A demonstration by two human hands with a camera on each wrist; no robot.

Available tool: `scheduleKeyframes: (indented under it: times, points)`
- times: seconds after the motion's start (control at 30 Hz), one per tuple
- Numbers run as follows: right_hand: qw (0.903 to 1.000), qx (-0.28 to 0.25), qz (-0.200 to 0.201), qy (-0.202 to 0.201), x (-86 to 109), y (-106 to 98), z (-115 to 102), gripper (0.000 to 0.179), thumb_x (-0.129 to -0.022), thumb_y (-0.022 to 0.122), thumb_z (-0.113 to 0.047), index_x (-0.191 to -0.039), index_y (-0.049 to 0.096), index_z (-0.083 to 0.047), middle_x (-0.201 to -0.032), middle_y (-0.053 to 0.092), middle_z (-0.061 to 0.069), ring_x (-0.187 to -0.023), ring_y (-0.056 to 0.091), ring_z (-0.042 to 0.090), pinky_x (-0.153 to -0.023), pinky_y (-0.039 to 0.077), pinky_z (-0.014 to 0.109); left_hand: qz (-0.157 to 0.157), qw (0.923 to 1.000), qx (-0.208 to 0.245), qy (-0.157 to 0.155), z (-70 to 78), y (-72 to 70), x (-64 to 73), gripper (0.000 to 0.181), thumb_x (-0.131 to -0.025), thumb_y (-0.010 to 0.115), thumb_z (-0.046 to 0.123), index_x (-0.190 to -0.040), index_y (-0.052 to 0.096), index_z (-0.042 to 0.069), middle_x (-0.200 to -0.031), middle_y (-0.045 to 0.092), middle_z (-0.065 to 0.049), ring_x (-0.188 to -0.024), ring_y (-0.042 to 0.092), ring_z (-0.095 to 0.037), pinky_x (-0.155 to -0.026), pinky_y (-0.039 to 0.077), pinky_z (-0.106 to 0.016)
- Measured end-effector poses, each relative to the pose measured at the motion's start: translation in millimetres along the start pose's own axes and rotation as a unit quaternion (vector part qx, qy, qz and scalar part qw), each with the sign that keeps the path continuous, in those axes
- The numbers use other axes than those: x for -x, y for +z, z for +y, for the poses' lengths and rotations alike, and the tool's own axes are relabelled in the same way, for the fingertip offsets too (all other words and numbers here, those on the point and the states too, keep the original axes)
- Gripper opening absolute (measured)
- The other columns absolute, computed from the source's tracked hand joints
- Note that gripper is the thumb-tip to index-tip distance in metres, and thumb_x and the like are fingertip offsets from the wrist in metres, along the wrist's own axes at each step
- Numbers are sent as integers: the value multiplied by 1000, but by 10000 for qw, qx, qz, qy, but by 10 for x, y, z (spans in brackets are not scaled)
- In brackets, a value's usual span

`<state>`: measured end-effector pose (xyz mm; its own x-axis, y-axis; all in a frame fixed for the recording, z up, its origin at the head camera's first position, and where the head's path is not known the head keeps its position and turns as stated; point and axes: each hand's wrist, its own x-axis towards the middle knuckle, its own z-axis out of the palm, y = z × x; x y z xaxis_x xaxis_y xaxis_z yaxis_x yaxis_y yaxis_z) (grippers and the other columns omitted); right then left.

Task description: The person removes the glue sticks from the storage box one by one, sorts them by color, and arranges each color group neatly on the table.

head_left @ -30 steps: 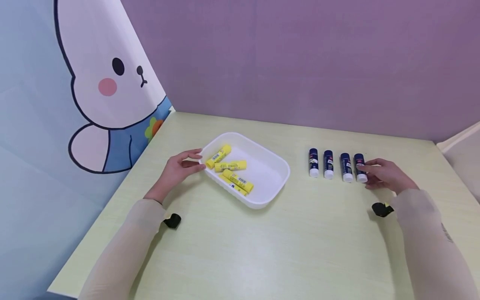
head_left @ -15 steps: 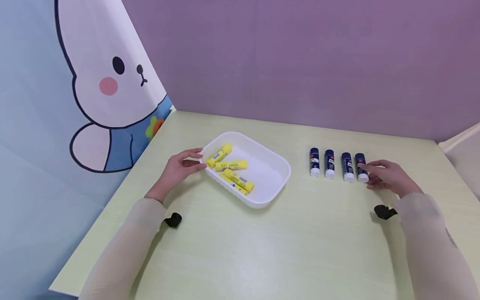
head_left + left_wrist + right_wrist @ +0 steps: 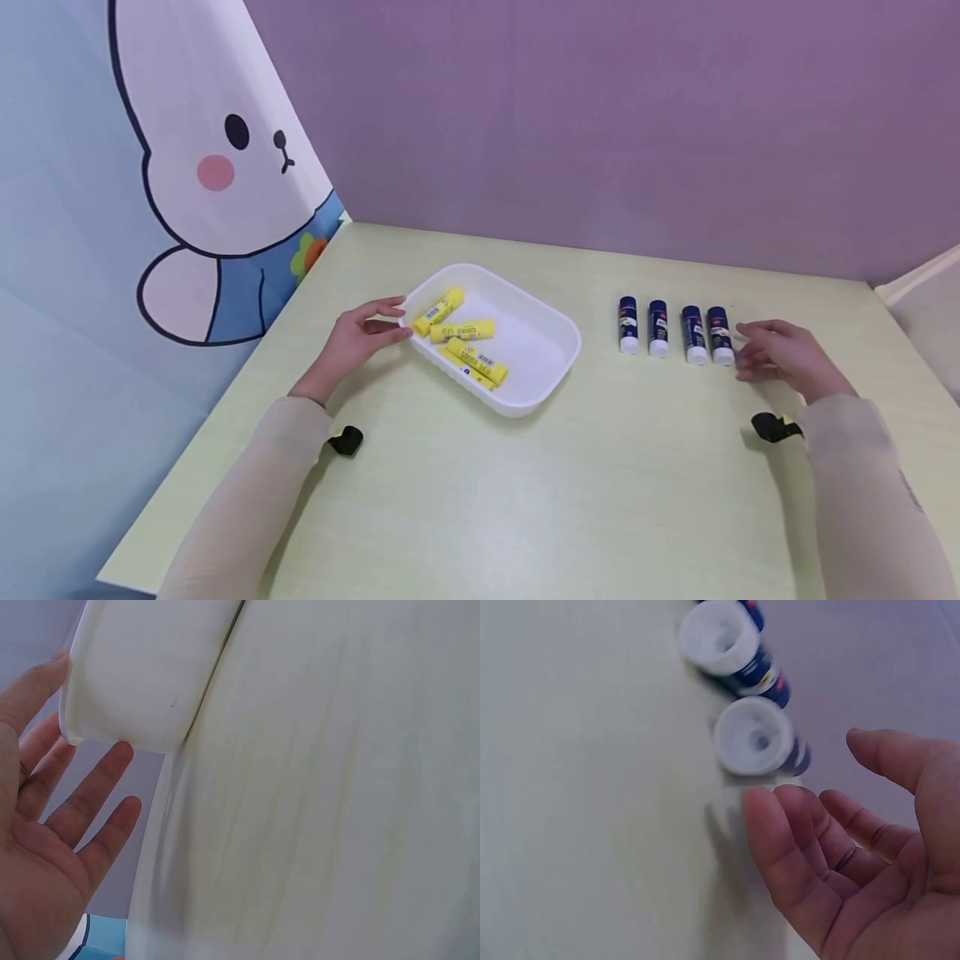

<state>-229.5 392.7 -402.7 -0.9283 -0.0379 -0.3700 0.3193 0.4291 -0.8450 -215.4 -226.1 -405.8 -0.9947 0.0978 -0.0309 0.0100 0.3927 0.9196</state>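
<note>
My left hand [image 3: 358,335] touches the left end of a white plastic tray [image 3: 543,354] with its fingertips and thumb, the fingers fairly straight. Several yellow glue sticks [image 3: 462,331] lie inside the tray at its left side. In the left wrist view the thumb and fingertips meet the corner of the tray [image 3: 150,675]. My right hand [image 3: 783,354] is just right of the rightmost navy glue stick [image 3: 720,335], fingers loosely bent and holding nothing. In the right wrist view a gap shows between the thumb and the white end of that glue stick [image 3: 735,757].
More navy glue sticks with white ends, such as the leftmost one [image 3: 627,325], stand in a row to the right of the tray. A pale table [image 3: 555,500] lies under everything. A purple wall [image 3: 600,125] rises behind, and a cartoon-printed sheet [image 3: 67,250] hangs at the left.
My right hand has let go of the rightmost navy glue stick and moved slightly right, away from it. The left hand and the tray have stayed in place.
</note>
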Motion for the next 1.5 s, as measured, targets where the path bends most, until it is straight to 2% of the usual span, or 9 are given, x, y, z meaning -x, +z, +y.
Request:
scheduleKeyframes:
  times: [0.1,0.3,0.53,0.77,0.97,1.23,1.5]
  points:
    - [9995,166,192,-173,33,12,-64,67,-103,51,-43,-141,31,8,-95,60,4,-81,64,12,-77,60,32,6,10000,-17,-9,8,2,-1,42,-88,78,28,-123,66,9,-151,47,2,-115,62,-27,-92,54,-30]
    - [9978,133,341,-547,71,101,-252,48,-103,54,-39,-131,42,-2,-93,59,2,-79,64,10,-74,60,30,13,10000,0,-23,13,3,0,42,-88,78,28,-123,66,9,-151,47,2,-115,62,-27,-92,54,-30]
    - [9945,305,363,-932,116,264,-446,48,-103,54,-36,-133,42,0,-92,61,4,-78,64,12,-72,60,30,15,10000,8,4,10,7,9,41,-88,78,27,-123,66,8,-151,47,2,-115,63,-27,-92,54,-31]
    - [9922,241,331,-1174,135,458,-661,44,-103,57,-29,-130,44,3,-85,62,2,-72,61,11,-68,61,32,17,10000,38,23,-7,11,10,41,-88,78,27,-122,66,8,-151,47,2,-115,63,-28,-92,54,-30]
    - [9898,583,149,-1289,158,634,-844,52,-104,54,-28,-139,39,7,-89,61,3,-74,61,14,-69,61,34,-7,10000,67,41,-13,9,2,41,-88,78,27,-123,65,8,-151,46,1,-116,62,-28,-92,54,-30]
    - [9842,978,-177,-1468,225,856,-1077,50,-103,56,-29,-137,42,5,-94,60,15,-75,64,22,-69,61,38,-1,10000,49,-1,-6,10,-4,41,-88,78,26,-123,65,8,-151,46,1,-116,62,-28,-92,54,-30]
    - [9814,944,-529,-1585,262,1120,-1201,44,-101,60,-22,-133,47,5,-83,61,13,-69,63,22,-65,60,36,-7,10000,43,17,-7,9,-1,42,-88,78,27,-123,65,8,-151,47,2,-115,63,-28,-91,55,-30]
